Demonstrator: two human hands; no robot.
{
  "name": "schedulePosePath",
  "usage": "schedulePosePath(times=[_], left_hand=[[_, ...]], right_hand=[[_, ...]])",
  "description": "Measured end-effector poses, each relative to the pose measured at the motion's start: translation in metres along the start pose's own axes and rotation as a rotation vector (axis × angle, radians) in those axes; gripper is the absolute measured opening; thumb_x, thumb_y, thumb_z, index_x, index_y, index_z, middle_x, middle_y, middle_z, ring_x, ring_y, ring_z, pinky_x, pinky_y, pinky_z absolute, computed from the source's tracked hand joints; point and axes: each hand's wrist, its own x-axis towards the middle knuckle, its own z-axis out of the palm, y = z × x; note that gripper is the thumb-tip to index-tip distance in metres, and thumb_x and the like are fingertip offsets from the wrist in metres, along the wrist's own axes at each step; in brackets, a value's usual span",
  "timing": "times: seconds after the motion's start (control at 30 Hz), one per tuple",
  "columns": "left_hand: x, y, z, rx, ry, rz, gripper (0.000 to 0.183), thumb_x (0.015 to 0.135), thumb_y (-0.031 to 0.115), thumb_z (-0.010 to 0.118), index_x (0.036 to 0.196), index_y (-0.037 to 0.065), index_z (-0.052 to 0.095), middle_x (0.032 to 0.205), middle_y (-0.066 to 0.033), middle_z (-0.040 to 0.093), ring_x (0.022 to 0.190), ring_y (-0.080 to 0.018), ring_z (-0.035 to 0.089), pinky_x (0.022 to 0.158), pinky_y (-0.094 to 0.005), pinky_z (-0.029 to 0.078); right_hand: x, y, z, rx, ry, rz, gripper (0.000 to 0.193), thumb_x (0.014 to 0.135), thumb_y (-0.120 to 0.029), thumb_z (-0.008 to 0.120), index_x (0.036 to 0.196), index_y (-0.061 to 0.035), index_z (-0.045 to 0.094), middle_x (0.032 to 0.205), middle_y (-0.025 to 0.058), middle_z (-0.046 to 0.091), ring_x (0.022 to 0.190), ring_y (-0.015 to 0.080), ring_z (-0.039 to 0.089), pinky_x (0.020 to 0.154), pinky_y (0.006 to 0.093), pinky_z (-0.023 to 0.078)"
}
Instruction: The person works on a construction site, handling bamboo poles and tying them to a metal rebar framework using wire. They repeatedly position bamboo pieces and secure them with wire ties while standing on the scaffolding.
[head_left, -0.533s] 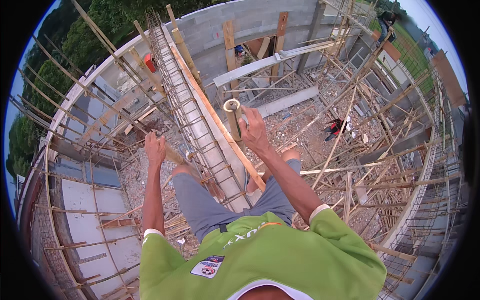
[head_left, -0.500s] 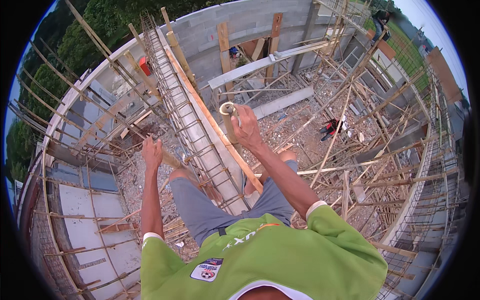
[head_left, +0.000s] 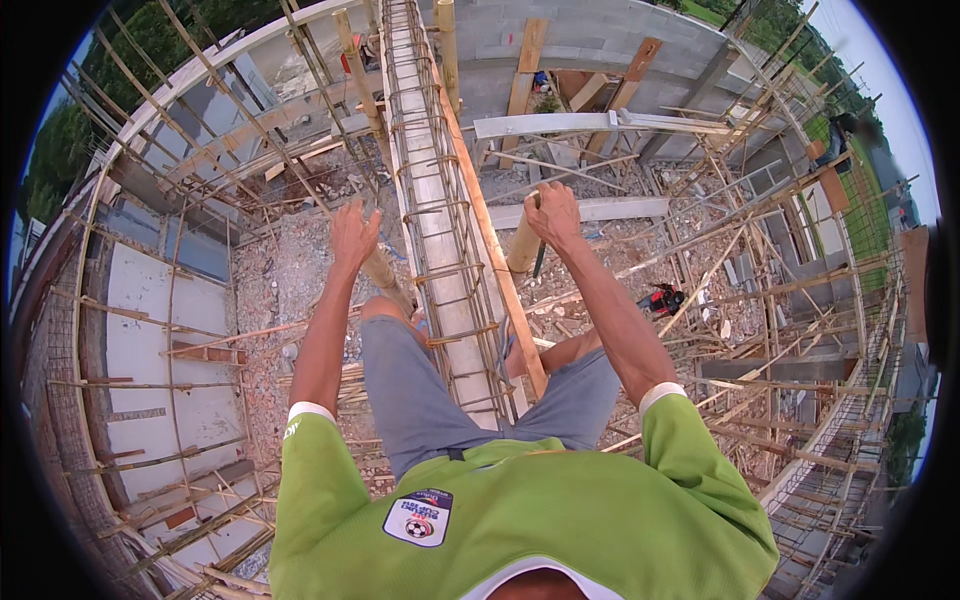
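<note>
**Right hand (head_left: pixel 556 214) grasps a smooth bamboo pole (head_left: pixel 522 250)**

The fingers curl over its round top, covering the hollow end that showed half a second ago. The left hand (head_left: pixel 355 236) meets the upper end of a second bamboo pole (head_left: pixel 381 272); whether it grips is hidden. Between these two poles run one rebar cage (head_left: pixel 440 271) of thin rods and one straight, flat timber plank (head_left: pixel 488 235).

Grey block wall (head_left: pixel 585 48); rubble (head_left: pixel 275 285) below; grass (head_left: pixel 866 208) far right
</note>
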Motion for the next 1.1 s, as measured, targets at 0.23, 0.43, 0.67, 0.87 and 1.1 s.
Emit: schedulePosePath(times=[0.23, 0.43, 0.67, 0.87, 1.1], left_hand=[[-0.002, 0.031, 0.006, 0.087, -0.302, -0.333, 0.034, 0.086, 0.035, 0.063, 0.104, 0.007, 0.070, 0.090, -0.0204, 0.069, 0.087, -0.0400, 0.066, 0.075, -0.0522, 0.051], [0.007, 0.045, 0.006, 0.089, -0.175, -0.273, 0.031, 0.085, 0.034, 0.064, 0.104, 0.009, 0.071, 0.085, -0.0176, 0.067, 0.080, -0.0369, 0.065, 0.067, -0.0507, 0.050], [0.009, 0.026, 0.010, 0.027, -0.201, -0.249, 0.028, 0.084, 0.026, 0.067, 0.104, 0.007, 0.071, 0.085, -0.0114, 0.067, 0.079, -0.0315, 0.062, 0.066, -0.0451, 0.049], [0.025, 0.022, 0.004, -0.077, -0.155, -0.263, 0.019, 0.081, 0.019, 0.066, 0.096, 0.007, 0.069, 0.083, -0.0073, 0.066, 0.085, -0.0251, 0.062, 0.074, -0.0401, 0.048], [0.036, 0.023, -0.007, -0.130, -0.254, -0.361, 0.020, 0.082, 0.012, 0.063, 0.100, 0.006, 0.070, 0.093, -0.0090, 0.070, 0.084, -0.0252, 0.061, 0.079, -0.0382, 0.047]], right_hand=[[0.012, 0.005, 0.001, 0.004, -0.189, 0.078, 0.045, 0.078, -0.027, 0.071, 0.115, -0.0010, 0.068, 0.118, 0.0219, 0.065, 0.104, 0.0395, 0.064, 0.089, 0.0452, 0.051], [0.018, 0.001, -0.018, -0.123, -0.234, 0.114, 0.050, 0.079, -0.023, 0.072, 0.124, -0.0033, 0.063, 0.127, 0.0198, 0.060, 0.104, 0.0393, 0.065, 0.088, 0.0463, 0.052], [0.038, -0.021, -0.007, -0.079, -0.346, 0.262, 0.053, 0.079, -0.020, 0.073, 0.127, -0.0038, 0.059, 0.124, 0.0186, 0.058, 0.100, 0.0375, 0.065, 0.086, 0.0458, 0.053], [0.043, -0.015, 0.005, -0.008, -0.267, 0.218, 0.058, 0.075, -0.014, 0.076, 0.130, -0.0040, 0.059, 0.119, 0.0169, 0.056, 0.097, 0.0304, 0.064, 0.084, 0.0385, 0.053], [0.047, -0.014, 0.003, -0.069, -0.318, 0.129, 0.065, 0.073, -0.009, 0.077, 0.133, 0.0020, 0.054, 0.122, 0.0209, 0.054, 0.105, 0.0356, 0.060, 0.088, 0.0413, 0.052]])
